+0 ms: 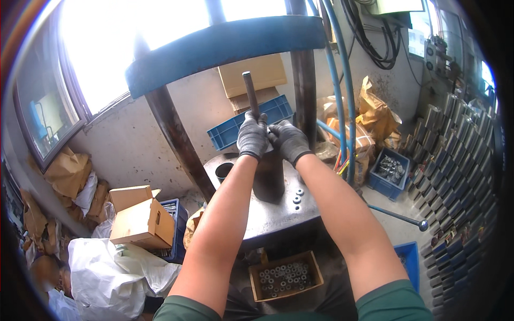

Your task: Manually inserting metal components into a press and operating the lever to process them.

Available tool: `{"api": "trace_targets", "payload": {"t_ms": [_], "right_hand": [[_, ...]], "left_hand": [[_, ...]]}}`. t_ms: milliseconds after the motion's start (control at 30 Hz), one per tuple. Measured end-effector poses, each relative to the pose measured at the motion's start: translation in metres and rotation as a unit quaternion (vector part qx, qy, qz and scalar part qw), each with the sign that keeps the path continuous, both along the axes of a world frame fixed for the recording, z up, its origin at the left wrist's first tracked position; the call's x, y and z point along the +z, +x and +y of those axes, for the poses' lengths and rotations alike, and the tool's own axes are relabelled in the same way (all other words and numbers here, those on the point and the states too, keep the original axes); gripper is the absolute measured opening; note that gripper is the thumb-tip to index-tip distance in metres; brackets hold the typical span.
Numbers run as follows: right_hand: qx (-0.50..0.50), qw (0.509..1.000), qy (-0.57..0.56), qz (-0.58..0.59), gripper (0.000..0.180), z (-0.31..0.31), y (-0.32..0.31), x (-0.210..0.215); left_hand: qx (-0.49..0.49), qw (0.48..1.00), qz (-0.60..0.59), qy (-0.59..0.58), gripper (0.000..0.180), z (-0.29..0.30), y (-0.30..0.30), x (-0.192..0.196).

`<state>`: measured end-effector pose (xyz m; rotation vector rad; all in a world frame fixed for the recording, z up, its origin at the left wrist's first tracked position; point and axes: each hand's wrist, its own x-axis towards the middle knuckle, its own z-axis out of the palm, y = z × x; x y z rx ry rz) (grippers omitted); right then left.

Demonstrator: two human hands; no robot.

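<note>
Green sleeves [393, 304] lie nearest, left hand [252, 138] with fingers wrapped round a metal rod [250, 90], right hand [290, 142] curled, hold unclear.

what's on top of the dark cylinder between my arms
A metal rod rises above the dark cylinder, gripped by the left hand. That hand and the right hand mostly cover the cylinder's top; anything there is hidden.

The lower part of the metal rod [250, 92] is hidden by the gloved left hand [253, 136]. The lower-right blue bin [413, 257] is partly covered by the right arm [354, 230]. Both green sleeves [395, 303] are cut off below.
</note>
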<state>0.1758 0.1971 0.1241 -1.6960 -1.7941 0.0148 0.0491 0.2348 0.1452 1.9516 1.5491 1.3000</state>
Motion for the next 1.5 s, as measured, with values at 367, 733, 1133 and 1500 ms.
{"api": "trace_targets", "payload": {"t_ms": [367, 733, 1133, 1500], "right_hand": [[-0.003, 0.998, 0.062, 0.03, 0.032, 0.001, -0.004, -0.013], [-0.019, 0.997, 0.068, 0.029, 0.041, -0.002, -0.007, -0.009], [0.053, 0.992, 0.109, 0.032, 0.032, -0.025, 0.018, -0.013], [0.113, 0.905, -0.173, -0.372, 0.025, -0.282, 0.153, 0.032]], "left_hand": [[-0.206, 0.829, -0.503, 0.129, 0.019, 0.004, 0.002, -0.02], [-0.241, 0.86, -0.446, 0.055, 0.021, 0.019, -0.01, -0.021], [-0.181, 0.938, -0.294, 0.04, 0.02, 0.019, 0.007, 0.008], [-0.12, 0.989, -0.083, 0.018, 0.027, 0.041, 0.026, 0.026]]}}
